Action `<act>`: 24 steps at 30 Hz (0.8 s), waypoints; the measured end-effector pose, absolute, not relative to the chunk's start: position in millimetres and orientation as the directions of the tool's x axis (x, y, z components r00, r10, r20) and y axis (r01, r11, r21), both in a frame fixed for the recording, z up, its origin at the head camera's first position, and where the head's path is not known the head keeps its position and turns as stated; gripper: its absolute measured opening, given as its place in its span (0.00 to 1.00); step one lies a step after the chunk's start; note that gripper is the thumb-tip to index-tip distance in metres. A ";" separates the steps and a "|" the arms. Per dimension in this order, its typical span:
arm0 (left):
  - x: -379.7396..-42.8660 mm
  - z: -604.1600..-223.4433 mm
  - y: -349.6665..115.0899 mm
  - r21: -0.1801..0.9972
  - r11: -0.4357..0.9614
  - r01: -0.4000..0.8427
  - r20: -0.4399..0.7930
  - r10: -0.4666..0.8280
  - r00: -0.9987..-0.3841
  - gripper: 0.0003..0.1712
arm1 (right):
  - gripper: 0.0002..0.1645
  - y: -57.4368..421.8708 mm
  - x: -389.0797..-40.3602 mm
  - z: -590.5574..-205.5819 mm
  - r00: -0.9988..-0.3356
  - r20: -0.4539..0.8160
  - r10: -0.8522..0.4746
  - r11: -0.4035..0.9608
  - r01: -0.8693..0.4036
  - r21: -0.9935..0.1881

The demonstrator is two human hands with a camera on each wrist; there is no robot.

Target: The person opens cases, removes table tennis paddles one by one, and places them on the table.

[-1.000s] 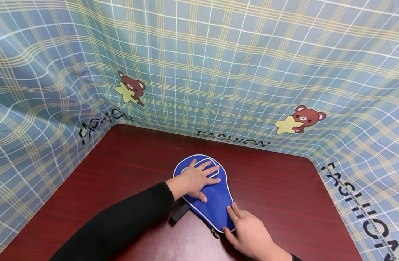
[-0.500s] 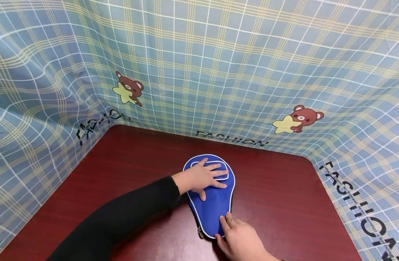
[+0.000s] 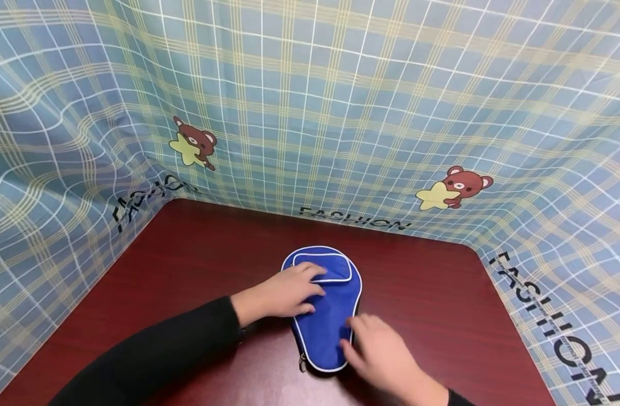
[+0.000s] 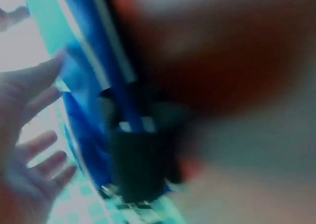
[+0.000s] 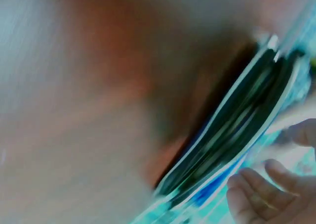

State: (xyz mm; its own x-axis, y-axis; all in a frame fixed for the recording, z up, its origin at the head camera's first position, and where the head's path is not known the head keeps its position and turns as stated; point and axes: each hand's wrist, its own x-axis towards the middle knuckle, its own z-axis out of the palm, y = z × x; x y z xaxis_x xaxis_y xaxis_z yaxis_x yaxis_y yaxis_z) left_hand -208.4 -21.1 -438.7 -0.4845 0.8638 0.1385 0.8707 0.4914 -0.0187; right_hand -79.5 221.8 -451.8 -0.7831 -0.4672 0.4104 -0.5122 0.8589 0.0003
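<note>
A blue table tennis paddle case point(image 3: 326, 332) with white piping lies flat on the table, its rounded end away from me. A piped pocket point(image 3: 337, 267) spans that wide end. My left hand point(image 3: 292, 290) is over the case's left side, fingers spread and slightly bent, with none wrapped round it. Beside the narrow end's right edge is my right hand point(image 3: 383, 352), blurred, fingers loosely bent and thumb apart. At the lower left edge hangs a zipper pull point(image 3: 302, 363). The left wrist view shows a black strap point(image 4: 138, 159) on the case; the right wrist view shows its black side point(image 5: 242, 120).
The dark red table point(image 3: 213, 242) has a glossy top with a bright reflection near the front. Plaid cloth point(image 3: 310, 113) printed with bears and lettering encloses it at the back and both sides.
The case has turned until nearly straight, its narrow end swinging left. My left hand has lifted from its flat press and drawn back left; my right hand has come away from the edge.
</note>
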 end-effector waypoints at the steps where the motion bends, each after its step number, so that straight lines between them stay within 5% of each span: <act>1: -205.2 -441.7 -29.7 0.027 0.512 0.858 0.189 0.840 -0.508 0.16 | 0.25 226.5 -88.5 -451.8 -0.803 0.404 -0.439 0.865 -0.499 -0.051; 4: -198.0 -450.7 -49.1 0.155 0.580 0.800 0.280 0.750 -0.599 0.12 | 0.38 241.1 -119.8 -455.1 -0.860 0.348 -0.373 0.870 -0.454 -0.190; 10: -186.9 -459.8 -51.8 0.279 0.749 0.601 0.152 0.583 -0.798 0.28 | 0.53 252.2 -158.9 -465.1 -0.922 0.112 -0.371 0.865 -0.387 -0.319; 15: -188.7 -454.2 -38.4 0.239 0.782 0.575 0.069 0.578 -0.813 0.40 | 0.55 250.3 -156.6 -466.2 -0.931 0.003 -0.366 0.891 -0.351 -0.287; 24: -202.2 -452.8 -27.2 0.201 0.784 0.588 0.041 0.593 -0.805 0.43 | 0.54 239.7 -140.6 -467.3 -0.953 0.026 -0.302 0.925 -0.299 -0.235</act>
